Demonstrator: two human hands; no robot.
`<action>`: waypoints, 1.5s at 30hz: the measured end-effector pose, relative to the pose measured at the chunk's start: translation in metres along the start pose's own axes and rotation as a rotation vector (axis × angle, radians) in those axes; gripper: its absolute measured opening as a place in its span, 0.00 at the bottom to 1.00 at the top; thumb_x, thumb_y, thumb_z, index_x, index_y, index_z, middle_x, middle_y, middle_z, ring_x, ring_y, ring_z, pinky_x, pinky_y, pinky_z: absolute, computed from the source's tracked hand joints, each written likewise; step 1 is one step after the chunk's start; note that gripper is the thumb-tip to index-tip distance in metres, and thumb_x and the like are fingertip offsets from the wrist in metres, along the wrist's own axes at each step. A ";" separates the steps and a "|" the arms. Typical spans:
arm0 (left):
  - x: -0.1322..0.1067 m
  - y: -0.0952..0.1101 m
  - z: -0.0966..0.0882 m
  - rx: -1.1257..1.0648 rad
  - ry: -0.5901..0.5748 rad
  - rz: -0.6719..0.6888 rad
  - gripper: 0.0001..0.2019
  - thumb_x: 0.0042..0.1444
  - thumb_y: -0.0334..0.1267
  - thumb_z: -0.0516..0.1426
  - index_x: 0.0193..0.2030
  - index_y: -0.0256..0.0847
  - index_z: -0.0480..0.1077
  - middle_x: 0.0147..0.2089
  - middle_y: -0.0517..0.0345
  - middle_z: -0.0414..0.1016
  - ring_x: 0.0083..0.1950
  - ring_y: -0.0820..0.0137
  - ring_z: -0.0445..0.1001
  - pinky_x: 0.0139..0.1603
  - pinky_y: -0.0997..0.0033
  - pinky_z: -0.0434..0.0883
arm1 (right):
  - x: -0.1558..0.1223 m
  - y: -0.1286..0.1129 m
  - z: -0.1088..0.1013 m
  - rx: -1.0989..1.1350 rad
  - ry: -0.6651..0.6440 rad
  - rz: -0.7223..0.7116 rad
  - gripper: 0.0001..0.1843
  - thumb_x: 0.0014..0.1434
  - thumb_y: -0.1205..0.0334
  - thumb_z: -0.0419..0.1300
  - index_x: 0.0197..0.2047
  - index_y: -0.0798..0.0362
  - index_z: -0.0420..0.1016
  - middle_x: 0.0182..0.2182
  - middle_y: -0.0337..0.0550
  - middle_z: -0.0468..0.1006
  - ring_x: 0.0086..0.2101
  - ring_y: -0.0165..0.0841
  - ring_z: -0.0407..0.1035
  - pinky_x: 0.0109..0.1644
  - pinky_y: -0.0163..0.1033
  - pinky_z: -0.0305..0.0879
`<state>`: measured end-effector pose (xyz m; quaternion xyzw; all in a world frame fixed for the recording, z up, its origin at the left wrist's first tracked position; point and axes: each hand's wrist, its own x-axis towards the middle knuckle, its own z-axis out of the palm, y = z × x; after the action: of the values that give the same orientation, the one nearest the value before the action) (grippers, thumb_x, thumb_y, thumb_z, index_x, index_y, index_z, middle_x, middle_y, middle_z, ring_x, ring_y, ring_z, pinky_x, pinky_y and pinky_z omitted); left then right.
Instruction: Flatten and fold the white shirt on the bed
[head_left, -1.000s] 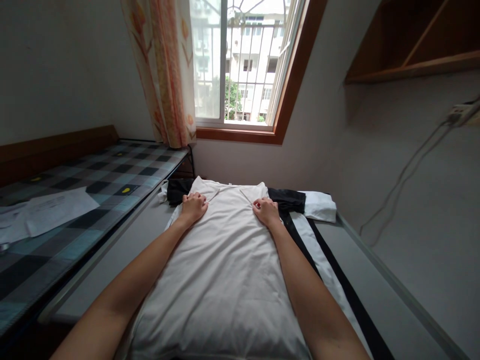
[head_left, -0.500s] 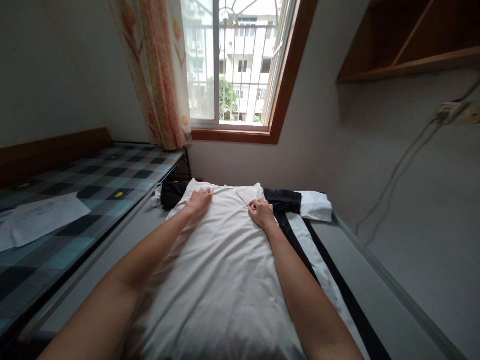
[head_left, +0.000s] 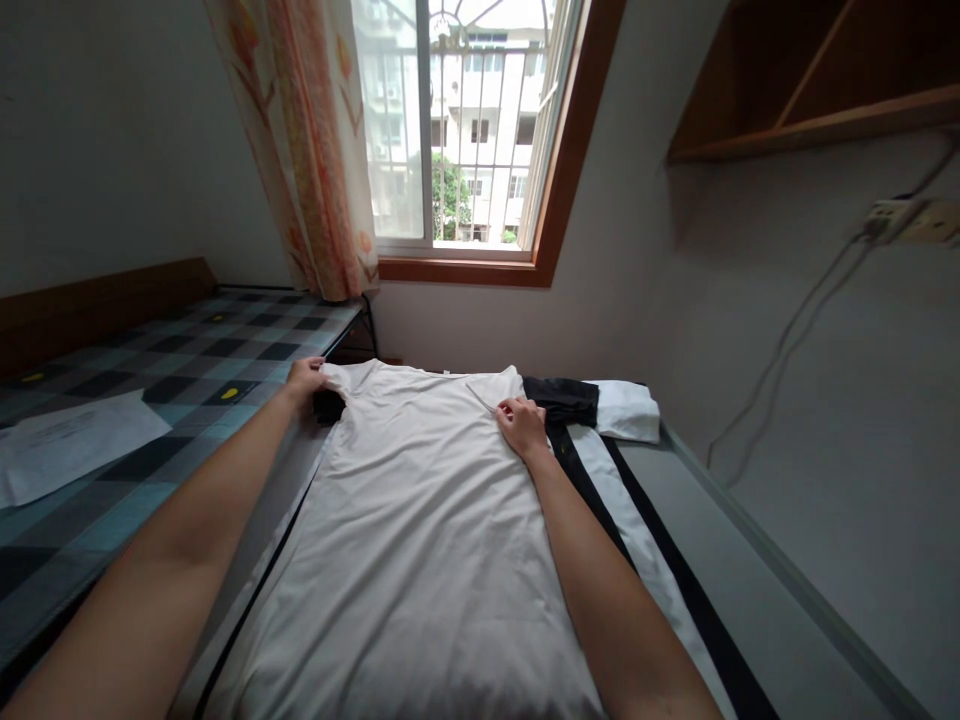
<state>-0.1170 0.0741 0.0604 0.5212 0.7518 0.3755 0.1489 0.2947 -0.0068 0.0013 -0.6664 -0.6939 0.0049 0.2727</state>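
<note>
A sheet of paper (head_left: 67, 440) lies at the left edge of the frame on a checkered mattress (head_left: 225, 345), with a patterned orange curtain (head_left: 300, 150) hanging above it at upper left. Just right of the mattress, the person's left hand (head_left: 306, 382) reaches to the far left corner of a white shirt (head_left: 420, 520) and pinches the fabric there between thumb and fingers. The shirt lies flat across the centre of the frame, from the bottom edge up to the wall under a barred window (head_left: 457, 120). It rests on a black-and-white garment (head_left: 600, 470), which shows along both sides of the shirt. At centre right, the right hand (head_left: 521, 425) rests on the shirt's far right corner, its fingers curled closed on a small fold of the cloth. A folded white cloth (head_left: 626, 410) sits just right of that hand on the grey surface (head_left: 750, 600). A wooden shelf (head_left: 810, 90) fills the upper right, above a wall socket (head_left: 892, 215) with a trailing cable.
</note>
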 end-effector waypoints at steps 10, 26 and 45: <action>-0.055 0.004 0.022 0.391 -0.045 0.560 0.19 0.63 0.42 0.51 0.59 0.44 0.69 0.64 0.52 0.66 0.66 0.60 0.62 0.67 0.58 0.57 | 0.001 -0.001 0.002 -0.066 0.001 -0.038 0.13 0.62 0.52 0.58 0.41 0.48 0.81 0.42 0.48 0.77 0.46 0.42 0.64 0.52 0.47 0.52; -0.094 -0.010 0.051 0.668 -0.082 0.402 0.32 0.61 0.55 0.48 0.70 0.47 0.57 0.74 0.49 0.51 0.70 0.43 0.53 0.67 0.47 0.54 | 0.004 0.075 -0.038 0.124 0.533 0.662 0.21 0.56 0.61 0.51 0.48 0.52 0.79 0.48 0.62 0.74 0.47 0.53 0.66 0.48 0.55 0.61; -0.092 -0.013 0.056 0.637 -0.050 0.369 0.30 0.61 0.52 0.49 0.68 0.48 0.61 0.72 0.50 0.56 0.70 0.43 0.54 0.68 0.47 0.52 | 0.042 0.090 -0.053 -0.321 -0.077 0.473 0.26 0.66 0.54 0.46 0.57 0.58 0.74 0.58 0.65 0.67 0.60 0.54 0.54 0.58 0.57 0.51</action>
<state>-0.0528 0.0122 -0.0022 0.6773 0.7204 0.1303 -0.0728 0.3998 0.0236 0.0282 -0.8438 -0.5209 -0.0162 0.1282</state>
